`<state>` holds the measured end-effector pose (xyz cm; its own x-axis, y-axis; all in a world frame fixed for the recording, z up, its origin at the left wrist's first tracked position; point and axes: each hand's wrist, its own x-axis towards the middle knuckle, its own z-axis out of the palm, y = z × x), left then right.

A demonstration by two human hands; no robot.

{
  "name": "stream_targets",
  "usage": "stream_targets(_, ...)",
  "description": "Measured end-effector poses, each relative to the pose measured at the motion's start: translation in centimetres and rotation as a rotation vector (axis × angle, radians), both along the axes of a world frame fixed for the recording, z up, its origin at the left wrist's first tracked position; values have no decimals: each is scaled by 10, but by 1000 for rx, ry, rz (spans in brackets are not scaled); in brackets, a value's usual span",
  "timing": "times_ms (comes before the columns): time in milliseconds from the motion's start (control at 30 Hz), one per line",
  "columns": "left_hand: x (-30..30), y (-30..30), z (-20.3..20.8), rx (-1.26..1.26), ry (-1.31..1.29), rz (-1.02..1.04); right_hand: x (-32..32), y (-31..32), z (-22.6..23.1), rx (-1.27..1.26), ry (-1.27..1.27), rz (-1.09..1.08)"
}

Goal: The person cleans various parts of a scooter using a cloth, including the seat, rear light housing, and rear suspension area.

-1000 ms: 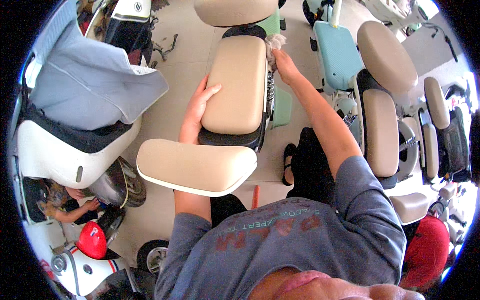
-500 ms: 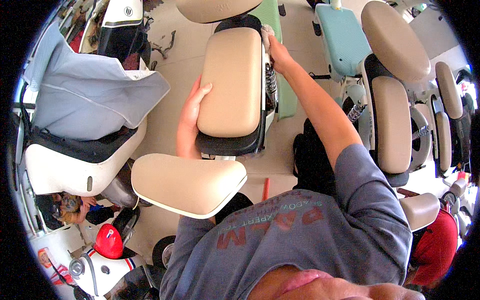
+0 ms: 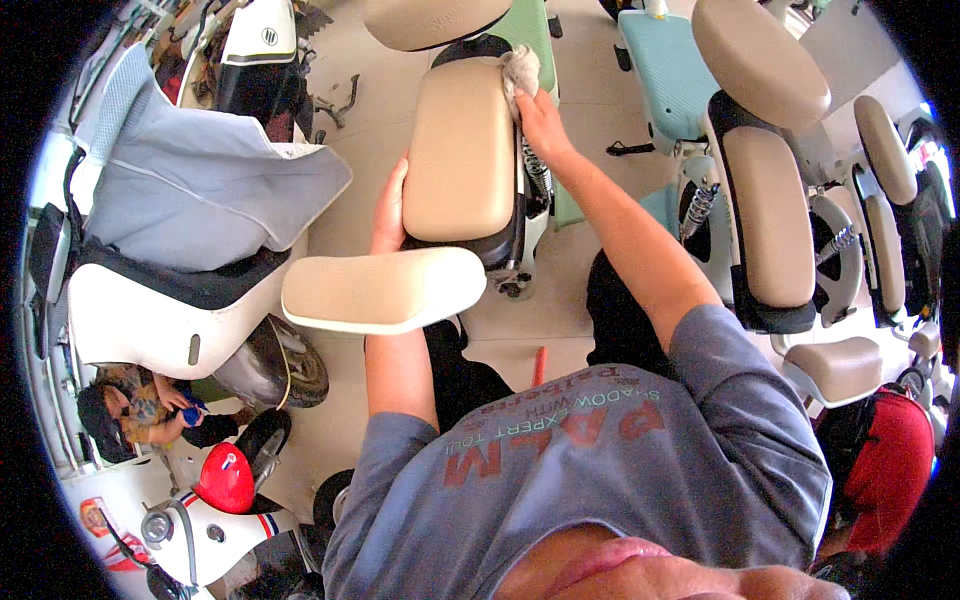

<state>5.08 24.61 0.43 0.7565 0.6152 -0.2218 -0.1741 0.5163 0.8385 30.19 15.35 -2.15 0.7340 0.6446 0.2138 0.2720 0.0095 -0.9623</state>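
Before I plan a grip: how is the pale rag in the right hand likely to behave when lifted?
The rag is probably floppy, since it bunches and creases at the right hand. It is likely light, looking small beside the beige seat cushion. It seems unlikely to roll, given its uneven, crumpled shape.

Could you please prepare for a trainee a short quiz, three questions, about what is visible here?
1. True or false: the left hand holds the pale cloth.
2. Which colour is the long seat beside that hand? a) red b) beige c) green
3. Fill in: in the picture, the grey sheet lies to the ____ of this seat.

Key: 1. False, the right hand holds it. 2. b. 3. left.
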Motion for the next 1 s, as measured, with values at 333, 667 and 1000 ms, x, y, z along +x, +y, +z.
stream_targets(333,-54,-34,-47,265,-394,-21,-119,-102,-10,178,-58,82)
stream_targets(667,-87,-142,-73,-87,110,274,-199,-215,-13,136,882,296)
stream_targets(1000,-115,-274,-114,-36,335,-90,-202,-284,-39,-167,1226,751)
